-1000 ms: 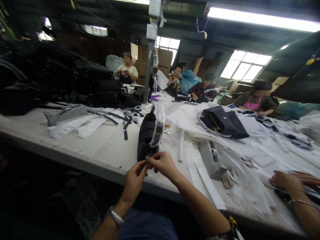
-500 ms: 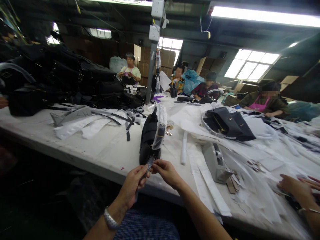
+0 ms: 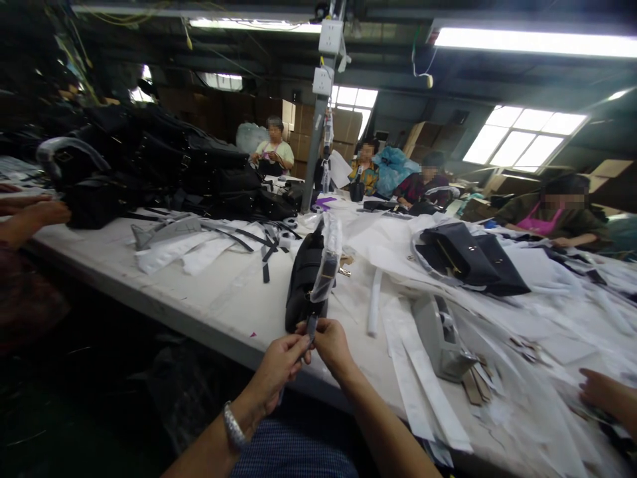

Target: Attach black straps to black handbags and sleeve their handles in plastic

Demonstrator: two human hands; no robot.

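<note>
A black handbag (image 3: 302, 275) stands on the table near its front edge, its handle (image 3: 329, 259) wrapped in clear plastic. From its near end a dark strap (image 3: 311, 325), with a plastic-like sheen, runs toward me. My left hand (image 3: 284, 364) is closed, pinching this strap between thumb and fingers. On the other side my right hand (image 3: 330, 342) is closed too, its fingertips on the strap close to the bag. The strap's lower part passes behind my left hand and is mostly hidden.
Right of the bag stand a grey tape dispenser (image 3: 442, 338) and white paper strips (image 3: 415, 372). Farther back lies another black bag (image 3: 452, 252). Black bags (image 3: 184, 159) are heaped at left. Co-workers' hands show at the left (image 3: 34, 211) and right (image 3: 610, 395) edges.
The view has shifted, so the scene sits farther right and slightly lower. My right fingers have moved closer to the strap's bag end. A co-worker's hands now show more at left.
</note>
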